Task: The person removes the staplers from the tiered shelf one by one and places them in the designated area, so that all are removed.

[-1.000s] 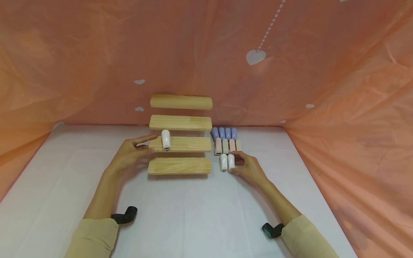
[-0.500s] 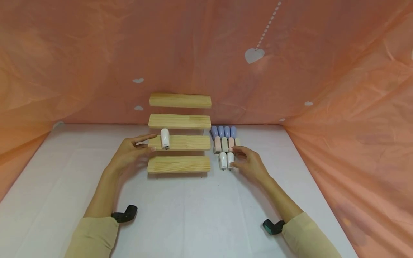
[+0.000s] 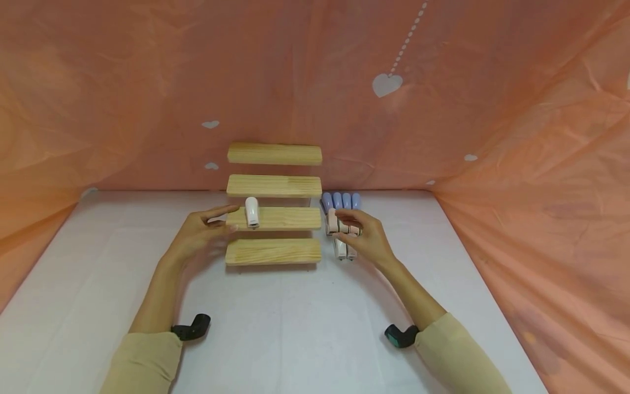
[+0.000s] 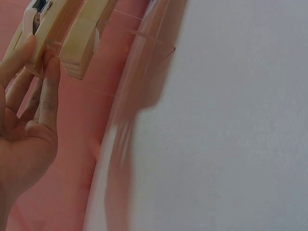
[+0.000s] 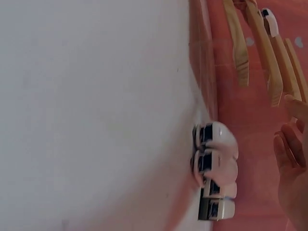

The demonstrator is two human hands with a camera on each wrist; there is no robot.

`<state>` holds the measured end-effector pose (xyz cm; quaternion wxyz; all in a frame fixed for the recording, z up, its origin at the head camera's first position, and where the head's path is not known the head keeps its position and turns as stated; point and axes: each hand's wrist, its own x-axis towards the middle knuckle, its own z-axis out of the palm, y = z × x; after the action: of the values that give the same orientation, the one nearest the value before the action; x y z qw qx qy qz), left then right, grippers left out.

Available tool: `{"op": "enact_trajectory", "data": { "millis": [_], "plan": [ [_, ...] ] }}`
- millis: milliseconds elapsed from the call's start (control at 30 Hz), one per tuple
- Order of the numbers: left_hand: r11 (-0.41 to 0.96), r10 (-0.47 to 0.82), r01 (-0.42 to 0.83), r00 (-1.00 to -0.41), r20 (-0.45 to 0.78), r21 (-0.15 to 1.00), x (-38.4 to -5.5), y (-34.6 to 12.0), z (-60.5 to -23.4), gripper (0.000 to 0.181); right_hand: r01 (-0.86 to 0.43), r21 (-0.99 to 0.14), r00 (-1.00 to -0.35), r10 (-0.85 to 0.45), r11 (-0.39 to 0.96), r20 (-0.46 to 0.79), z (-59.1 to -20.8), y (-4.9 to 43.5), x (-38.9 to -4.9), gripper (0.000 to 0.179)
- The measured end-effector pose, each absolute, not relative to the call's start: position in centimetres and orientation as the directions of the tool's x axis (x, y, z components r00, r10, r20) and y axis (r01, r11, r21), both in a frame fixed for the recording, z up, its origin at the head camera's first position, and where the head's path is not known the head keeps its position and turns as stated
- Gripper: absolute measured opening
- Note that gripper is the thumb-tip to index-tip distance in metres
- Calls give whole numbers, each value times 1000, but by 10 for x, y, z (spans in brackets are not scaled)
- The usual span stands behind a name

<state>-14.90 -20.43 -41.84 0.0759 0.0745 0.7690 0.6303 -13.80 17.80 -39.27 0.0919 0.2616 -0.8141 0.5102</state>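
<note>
My left hand pinches the left end of a pale wooden shelf board, thumb on top and fingers beneath in the left wrist view. One white mini stapler stands on that board near its left end. My right hand hovers over the grouped mini staplers, thumb and fingers spread apart with nothing seen between them. Below it sit two white staplers, partly covered by the hand. A pink stapler shows at the left of the middle row, and lilac staplers line the back.
The shelf stand has several stepped boards, the top board close to the orange curtain with white hearts. White cloth covers the table. In the right wrist view the stapler rows stand beside the shelf.
My right hand has left the right side of the white staplers and moved left and slightly away, over the middle row. The left hand keeps its place on the board.
</note>
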Motion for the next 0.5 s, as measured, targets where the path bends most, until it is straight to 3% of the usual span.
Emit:
{"op": "enact_trajectory", "data": {
  "millis": [500],
  "plan": [
    [200,206,-3,-978,-45,980,-149,-204,-418,60,-572,-794,-788,-406,205,463,-378,139,-147,50]
  ]
}}
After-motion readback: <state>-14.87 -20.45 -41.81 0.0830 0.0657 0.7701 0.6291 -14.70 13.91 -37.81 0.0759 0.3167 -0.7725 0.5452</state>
